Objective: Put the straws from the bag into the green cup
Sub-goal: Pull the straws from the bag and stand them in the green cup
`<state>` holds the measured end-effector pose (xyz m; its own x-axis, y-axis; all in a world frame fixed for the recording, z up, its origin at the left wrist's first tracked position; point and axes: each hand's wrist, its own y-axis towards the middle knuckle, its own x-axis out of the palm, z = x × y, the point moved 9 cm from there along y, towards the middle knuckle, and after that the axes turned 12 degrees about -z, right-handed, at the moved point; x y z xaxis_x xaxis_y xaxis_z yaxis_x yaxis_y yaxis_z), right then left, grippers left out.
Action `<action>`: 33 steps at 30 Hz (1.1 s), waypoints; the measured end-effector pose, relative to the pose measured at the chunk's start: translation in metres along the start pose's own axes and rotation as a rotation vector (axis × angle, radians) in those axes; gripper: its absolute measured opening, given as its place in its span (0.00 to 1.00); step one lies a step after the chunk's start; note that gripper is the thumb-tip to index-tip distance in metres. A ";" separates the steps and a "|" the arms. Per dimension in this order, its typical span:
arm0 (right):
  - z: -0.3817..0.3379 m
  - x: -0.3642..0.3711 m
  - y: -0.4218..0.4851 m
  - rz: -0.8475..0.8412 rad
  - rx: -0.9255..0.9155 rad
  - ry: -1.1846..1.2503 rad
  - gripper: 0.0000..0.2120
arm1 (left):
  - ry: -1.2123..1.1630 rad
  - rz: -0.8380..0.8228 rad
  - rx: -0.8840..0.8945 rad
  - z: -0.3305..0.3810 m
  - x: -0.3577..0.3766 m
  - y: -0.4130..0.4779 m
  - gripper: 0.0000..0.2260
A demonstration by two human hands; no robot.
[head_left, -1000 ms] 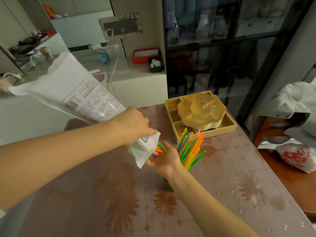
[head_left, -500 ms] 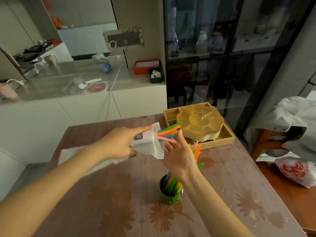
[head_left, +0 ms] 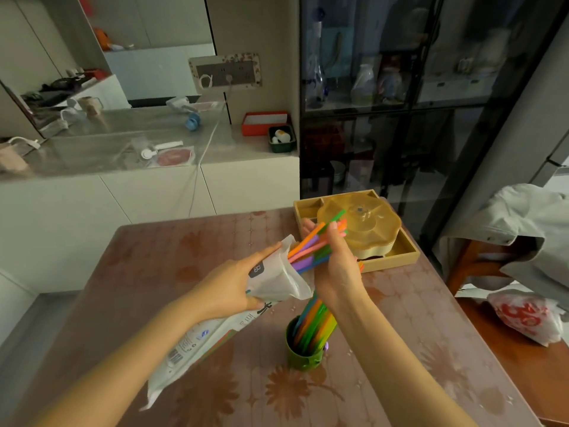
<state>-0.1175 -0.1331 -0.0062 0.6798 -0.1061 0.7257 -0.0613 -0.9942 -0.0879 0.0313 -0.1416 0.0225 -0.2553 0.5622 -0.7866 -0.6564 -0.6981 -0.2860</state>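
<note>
My left hand [head_left: 234, 286] grips a white plastic bag [head_left: 271, 280] near its open mouth, above the table. A bundle of coloured straws [head_left: 311, 246] sticks out of the bag's mouth, pointing up and right. My right hand [head_left: 334, 266] is closed around those straws just outside the bag. Below my hands the green cup [head_left: 303, 354] stands upright on the table, with several coloured straws [head_left: 312, 322] leaning in it. The bag's tail hangs down towards the table at the lower left.
A yellow tray with a flower-shaped lidded dish [head_left: 360, 228] sits at the table's far right corner, just behind my right hand. The brown flowered table [head_left: 215, 380] stretches below. A chair with grey clothing [head_left: 523, 223] and a red-printed bag [head_left: 526, 317] stand to the right.
My right hand has closed around the straws and drawn them further out of the bag. The bag has come down from its raised, tipped position to a low, nearly level hold.
</note>
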 end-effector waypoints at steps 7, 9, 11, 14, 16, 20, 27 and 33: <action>-0.043 -0.014 -0.007 0.057 -0.107 -0.131 0.10 | -0.156 0.093 0.048 -0.013 0.037 0.002 0.47; -0.050 -0.011 -0.010 0.058 -0.124 -0.271 0.11 | -0.155 0.131 0.065 -0.014 0.040 0.005 0.46; -0.062 -0.006 -0.015 0.076 -0.168 -0.468 0.14 | -0.183 0.155 0.088 -0.014 0.042 0.006 0.46; -0.078 0.009 -0.018 -0.001 -0.190 -0.558 0.24 | -0.209 0.205 0.099 -0.015 0.044 0.003 0.45; -0.083 0.012 -0.017 -0.017 -0.159 -0.463 0.31 | -0.243 0.243 0.103 -0.018 0.046 0.002 0.46; -0.105 0.011 -0.023 0.045 -0.273 -0.459 0.20 | -0.277 0.294 0.114 -0.020 0.049 0.000 0.47; -0.126 0.016 -0.027 0.045 -0.422 -0.235 0.21 | -0.289 0.280 0.107 -0.026 0.059 0.005 0.45; -0.155 0.025 -0.038 0.000 -0.542 -0.156 0.23 | -0.298 0.249 0.083 -0.037 0.065 0.007 0.42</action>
<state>-0.2114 -0.1002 0.1212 0.7774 -0.1438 0.6123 -0.4003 -0.8640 0.3053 0.0364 -0.1261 -0.0504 -0.6005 0.4928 -0.6297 -0.6007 -0.7978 -0.0515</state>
